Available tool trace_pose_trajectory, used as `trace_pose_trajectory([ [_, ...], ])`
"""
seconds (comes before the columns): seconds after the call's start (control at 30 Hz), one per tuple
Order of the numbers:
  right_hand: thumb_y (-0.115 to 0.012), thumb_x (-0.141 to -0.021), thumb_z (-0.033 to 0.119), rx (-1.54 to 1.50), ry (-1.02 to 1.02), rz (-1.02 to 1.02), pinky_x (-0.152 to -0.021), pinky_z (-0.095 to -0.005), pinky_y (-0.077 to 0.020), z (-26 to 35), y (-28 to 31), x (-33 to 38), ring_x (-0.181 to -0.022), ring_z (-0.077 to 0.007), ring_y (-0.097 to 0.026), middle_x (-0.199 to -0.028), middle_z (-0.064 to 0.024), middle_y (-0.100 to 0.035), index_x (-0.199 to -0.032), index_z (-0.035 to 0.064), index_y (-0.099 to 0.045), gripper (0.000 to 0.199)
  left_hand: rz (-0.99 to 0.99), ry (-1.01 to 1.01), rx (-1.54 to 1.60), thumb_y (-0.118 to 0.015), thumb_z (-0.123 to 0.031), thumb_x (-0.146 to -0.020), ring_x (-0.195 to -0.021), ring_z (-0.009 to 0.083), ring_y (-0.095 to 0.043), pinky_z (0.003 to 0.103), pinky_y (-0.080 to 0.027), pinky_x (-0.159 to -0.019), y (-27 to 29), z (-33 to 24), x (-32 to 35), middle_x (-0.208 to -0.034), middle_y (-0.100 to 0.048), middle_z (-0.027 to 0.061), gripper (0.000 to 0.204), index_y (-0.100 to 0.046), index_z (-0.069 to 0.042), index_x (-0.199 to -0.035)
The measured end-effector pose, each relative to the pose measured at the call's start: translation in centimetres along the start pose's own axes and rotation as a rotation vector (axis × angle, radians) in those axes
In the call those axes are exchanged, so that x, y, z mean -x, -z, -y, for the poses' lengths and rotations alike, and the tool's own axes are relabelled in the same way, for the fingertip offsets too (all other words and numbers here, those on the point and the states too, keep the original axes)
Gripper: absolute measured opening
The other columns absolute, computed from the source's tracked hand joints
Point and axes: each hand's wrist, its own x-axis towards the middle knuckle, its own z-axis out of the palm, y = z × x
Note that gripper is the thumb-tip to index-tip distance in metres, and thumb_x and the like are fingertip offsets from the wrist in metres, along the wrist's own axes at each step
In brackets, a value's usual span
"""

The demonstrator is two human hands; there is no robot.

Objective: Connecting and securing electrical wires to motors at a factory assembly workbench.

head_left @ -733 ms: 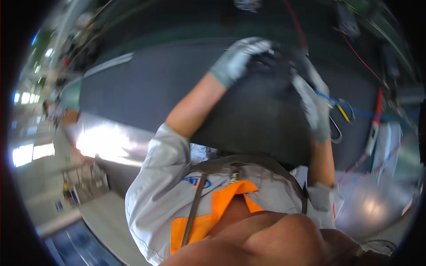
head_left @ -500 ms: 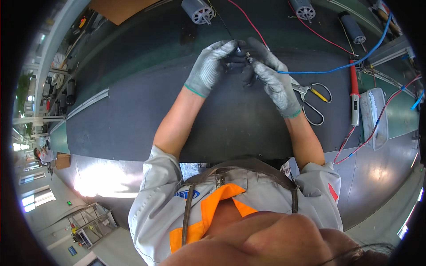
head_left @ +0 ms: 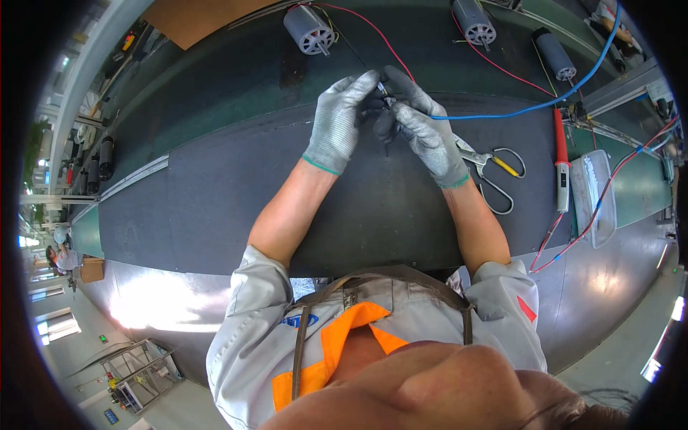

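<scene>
Both my hands wear grey-white knit gloves with dark coated fingers, and they meet over the dark bench. My left hand is closed in a pinch on the end of a thin black wire, which runs from the nearest grey motor. Closed beside it, my right hand grips the end of a blue wire that arrives from the upper right. A small metallic bit shows between the fingertips, too small to make out. The motor's red wire passes behind my right fingers, and its end is hidden.
Scissors with a yellow grip piece lie right of my right hand. Beyond them are a red-handled tool with a corded grey body and a clear plastic tray. Two more motors, one grey and one darker, stand at the back.
The view has shifted a little, so the motors sit lower in the picture. My hands stay pinched together at the wire ends, with only a slight change in finger position.
</scene>
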Motion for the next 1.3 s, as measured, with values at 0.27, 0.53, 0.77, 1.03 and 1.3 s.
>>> trace_pose_trajectory([
  [0.27, -0.059, -0.100, 0.010, -0.101, -0.005, 0.017, -0.070, -0.0291, -0.0525, -0.4, -0.1, -0.9, -0.079, -0.0146, -0.066, -0.095, -0.0091, -0.070, -0.151, 0.0016, -0.041, 0.055, 0.012, -0.007, 0.082, -0.069, -0.017, -0.096, -0.076, 0.0110, -0.064, 0.027, -0.053, -0.070, 0.5, 0.5, -0.2, -0.089, -0.069, 0.0044, 0.016, -0.069, -0.002, -0.103],
  [0.53, -0.062, -0.096, 0.001, -0.146, 0.079, -0.139, -0.072, -0.0278, -0.0553, -3.2, -2.0, -2.0, -0.082, -0.0128, -0.067, -0.104, -0.0085, -0.068, -0.149, -0.0012, -0.042, 0.056, -0.093, 0.015, 0.080, -0.062, -0.030, -0.098, -0.058, 0.0081, -0.050, 0.025, -0.038, -0.050, 1.5, 2.1, -1.0, -0.075, -0.059, -0.0022, 0.019, -0.069, -0.012, -0.093],
  [0.77, -0.073, -0.088, 0.019, 0.890, 0.250, -0.036, -0.085, -0.0348, -0.0553, 2.0, 2.2, 0.9, -0.095, -0.0223, -0.068, -0.112, -0.0134, -0.068, -0.138, 0.0014, -0.054, 0.056, -0.038, 0.114, 0.371, -0.060, -0.024, -0.100, -0.082, 0.0173, -0.065, 0.039, -0.053, -0.088, 3.2, 2.5, -2.9, -0.090, -0.068, 0.0069, 0.026, -0.068, -0.002, -0.110],
  [1.03, -0.061, -0.094, 0.023, 2.090, -0.394, -0.831, -0.062, -0.0513, -0.0512, 11.5, 21.3, 18.4, -0.070, -0.0360, -0.068, -0.076, -0.0160, -0.068, -0.114, 0.0060, -0.060, 0.027, 0.195, 0.021, 0.444, -0.063, -0.022, -0.098, -0.103, 0.0249, -0.066, 0.046, -0.049, -0.103, 6.9, 0.4, -3.5, -0.107, -0.072, 0.0099, 0.027, -0.068, -0.002, -0.114],
  [1.3, -0.067, -0.090, 0.009, 0.991, -0.141, -0.600, -0.089, -0.0247, -0.0498, 12.0, 13.6, 11.5, -0.102, -0.0122, -0.063, -0.122, -0.0100, -0.068, -0.137, -0.0035, -0.058, 0.049, 0.151, 0.006, 0.441, -0.062, -0.021, -0.097, -0.111, 0.0303, -0.066, 0.047, -0.052, -0.099, 5.5, 0.7, -1.5, -0.113, -0.071, 0.0131, 0.023, -0.070, -0.004, -0.111],
])
